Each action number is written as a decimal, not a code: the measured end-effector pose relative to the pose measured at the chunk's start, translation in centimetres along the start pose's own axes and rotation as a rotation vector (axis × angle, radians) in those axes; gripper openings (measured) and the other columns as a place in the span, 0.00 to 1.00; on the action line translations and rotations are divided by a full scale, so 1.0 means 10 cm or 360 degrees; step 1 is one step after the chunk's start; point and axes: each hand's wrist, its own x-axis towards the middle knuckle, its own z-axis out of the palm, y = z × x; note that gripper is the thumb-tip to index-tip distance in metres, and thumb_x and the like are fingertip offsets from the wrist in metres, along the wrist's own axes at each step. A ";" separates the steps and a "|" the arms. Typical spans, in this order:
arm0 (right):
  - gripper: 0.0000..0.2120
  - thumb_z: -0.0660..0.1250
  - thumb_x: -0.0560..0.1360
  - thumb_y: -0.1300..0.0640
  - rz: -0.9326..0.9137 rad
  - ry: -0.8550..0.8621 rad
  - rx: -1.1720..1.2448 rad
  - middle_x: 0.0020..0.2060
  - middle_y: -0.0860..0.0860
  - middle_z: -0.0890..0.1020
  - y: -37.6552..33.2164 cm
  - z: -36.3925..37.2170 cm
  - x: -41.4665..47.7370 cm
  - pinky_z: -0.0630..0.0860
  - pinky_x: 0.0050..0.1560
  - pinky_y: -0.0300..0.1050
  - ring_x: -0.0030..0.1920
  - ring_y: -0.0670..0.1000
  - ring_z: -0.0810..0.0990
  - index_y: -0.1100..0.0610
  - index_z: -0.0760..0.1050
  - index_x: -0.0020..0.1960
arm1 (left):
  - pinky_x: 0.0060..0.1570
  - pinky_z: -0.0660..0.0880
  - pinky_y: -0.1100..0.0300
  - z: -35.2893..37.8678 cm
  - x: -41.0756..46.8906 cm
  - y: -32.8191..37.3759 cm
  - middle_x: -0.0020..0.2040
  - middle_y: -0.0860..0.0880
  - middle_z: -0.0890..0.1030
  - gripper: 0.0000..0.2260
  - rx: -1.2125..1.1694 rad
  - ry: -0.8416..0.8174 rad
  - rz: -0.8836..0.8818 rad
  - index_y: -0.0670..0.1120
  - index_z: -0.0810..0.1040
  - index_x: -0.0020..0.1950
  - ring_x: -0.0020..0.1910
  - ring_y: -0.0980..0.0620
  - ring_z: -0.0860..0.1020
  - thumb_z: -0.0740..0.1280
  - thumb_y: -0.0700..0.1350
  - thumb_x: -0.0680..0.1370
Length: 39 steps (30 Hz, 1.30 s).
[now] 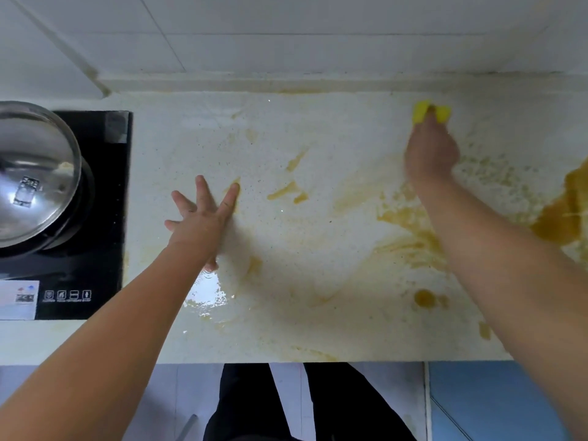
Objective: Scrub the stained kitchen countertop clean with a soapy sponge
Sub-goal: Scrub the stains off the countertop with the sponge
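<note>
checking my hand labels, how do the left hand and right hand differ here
The left hand lies flat on the countertop, fingers spread, holding nothing; the right hand grips the yellow sponge. The left hand is mid-counter, nearer the induction cooker; the right hand reaches far back toward the wall. Both are bare, over the same stained surface.
</note>
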 end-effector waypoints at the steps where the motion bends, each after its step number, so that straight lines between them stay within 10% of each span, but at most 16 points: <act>1: 0.21 0.50 0.83 0.61 0.0076 -0.0032 0.0006 0.58 0.63 0.80 0.08 0.01 -0.07 0.76 0.52 0.58 0.55 0.66 0.81 0.54 0.64 0.75 | 0.68 0.67 0.26 -0.01 -0.01 0.00 0.72 0.41 0.16 0.76 -0.0007 -0.0006 0.0001 0.67 0.19 0.71 0.77 0.22 0.37 0.86 0.40 0.62; 9: 0.30 0.74 0.64 0.56 -0.0975 -0.0287 -0.0050 0.34 0.50 0.78 -0.53 0.33 -1.97 0.65 0.25 0.41 0.25 0.54 0.76 0.49 0.78 0.66 | 0.61 0.74 0.32 0.11 -0.20 0.29 0.77 0.37 0.26 0.70 0.0136 0.0143 0.0102 0.57 0.25 0.78 0.77 0.21 0.42 0.84 0.41 0.65; 12: 0.30 0.74 0.66 0.55 -0.1147 -0.0217 -0.0072 0.41 0.50 0.81 -0.74 0.27 -1.69 0.67 0.27 0.42 0.28 0.55 0.79 0.44 0.75 0.68 | 0.63 0.71 0.28 0.30 -0.34 0.67 0.76 0.39 0.24 0.69 0.0138 0.0097 0.0226 0.60 0.23 0.76 0.76 0.21 0.38 0.83 0.47 0.66; 17: 0.26 0.56 0.81 0.62 -0.0651 -0.0110 -0.0148 0.65 0.61 0.76 -0.36 0.03 -0.41 0.78 0.45 0.57 0.49 0.65 0.83 0.50 0.62 0.77 | 0.64 0.69 0.26 0.43 -0.41 0.99 0.75 0.38 0.22 0.72 0.0116 0.0070 0.0252 0.59 0.21 0.76 0.76 0.19 0.38 0.85 0.51 0.64; 23: 0.27 0.54 0.79 0.65 -0.0063 0.0032 -0.0090 0.56 0.66 0.79 0.62 0.11 -0.49 0.77 0.43 0.58 0.44 0.66 0.82 0.55 0.61 0.78 | 0.63 0.68 0.24 0.33 -0.39 0.99 0.75 0.40 0.21 0.74 0.0084 0.0052 0.0246 0.63 0.22 0.75 0.75 0.20 0.35 0.86 0.51 0.62; 28: 0.27 0.69 0.67 0.61 -0.0520 -0.0110 -0.0016 0.33 0.53 0.80 0.15 0.19 -1.72 0.69 0.24 0.41 0.26 0.56 0.78 0.56 0.78 0.67 | 0.65 0.65 0.23 0.29 -0.41 1.02 0.73 0.42 0.18 0.74 0.0042 0.0036 0.0225 0.65 0.21 0.74 0.75 0.20 0.33 0.87 0.48 0.62; 34: 0.28 0.71 0.72 0.51 -0.1160 -0.0172 -0.0118 0.43 0.51 0.82 0.04 0.14 -1.32 0.72 0.32 0.42 0.35 0.56 0.82 0.44 0.71 0.71 | 0.65 0.68 0.26 0.28 -0.40 1.03 0.75 0.43 0.19 0.75 0.0068 0.0060 0.0188 0.66 0.23 0.75 0.76 0.22 0.35 0.87 0.47 0.60; 39: 0.27 0.59 0.77 0.65 -0.0155 0.0007 -0.0098 0.47 0.63 0.81 0.98 -0.07 -0.42 0.76 0.41 0.54 0.41 0.64 0.82 0.55 0.65 0.76 | 0.65 0.67 0.26 0.30 -0.37 1.02 0.74 0.44 0.18 0.76 0.0057 0.0061 0.0169 0.67 0.23 0.74 0.77 0.23 0.35 0.87 0.46 0.59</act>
